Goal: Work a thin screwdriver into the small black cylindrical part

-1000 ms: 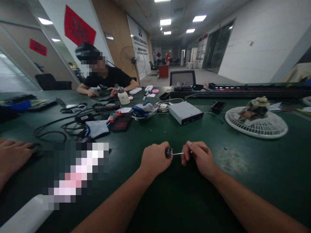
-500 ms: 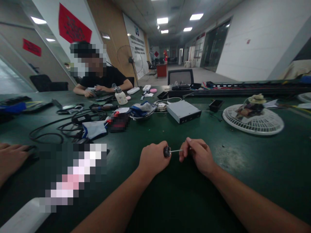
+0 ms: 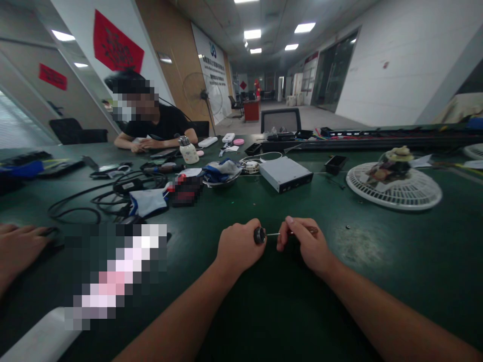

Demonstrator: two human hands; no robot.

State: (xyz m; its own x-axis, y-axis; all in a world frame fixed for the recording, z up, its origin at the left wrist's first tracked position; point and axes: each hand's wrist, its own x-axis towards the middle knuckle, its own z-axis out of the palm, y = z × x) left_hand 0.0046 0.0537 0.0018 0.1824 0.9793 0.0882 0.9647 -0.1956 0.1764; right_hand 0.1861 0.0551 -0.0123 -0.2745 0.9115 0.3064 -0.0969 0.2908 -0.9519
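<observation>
My left hand (image 3: 240, 247) is closed around a small screwdriver with a dark round handle (image 3: 259, 235), and its thin metal shaft (image 3: 272, 234) points right. My right hand (image 3: 306, 245) pinches a small brownish piece (image 3: 311, 230) at the far end of the shaft. The fingers hide most of that piece, so its form is unclear. Both hands hover close together above the dark green table (image 3: 362, 281).
A co-worker in a black shirt (image 3: 160, 123) sits across the table. A hand (image 3: 18, 246) rests at the left edge beside a blurred object (image 3: 116, 271). Black cables (image 3: 113, 196), a grey metal drive box (image 3: 286, 174) and a white fan grille (image 3: 394, 193) lie ahead.
Both hands stay at nearly the same spot. My right fingers have shifted slightly on the brownish piece, and the view has tilted a little.
</observation>
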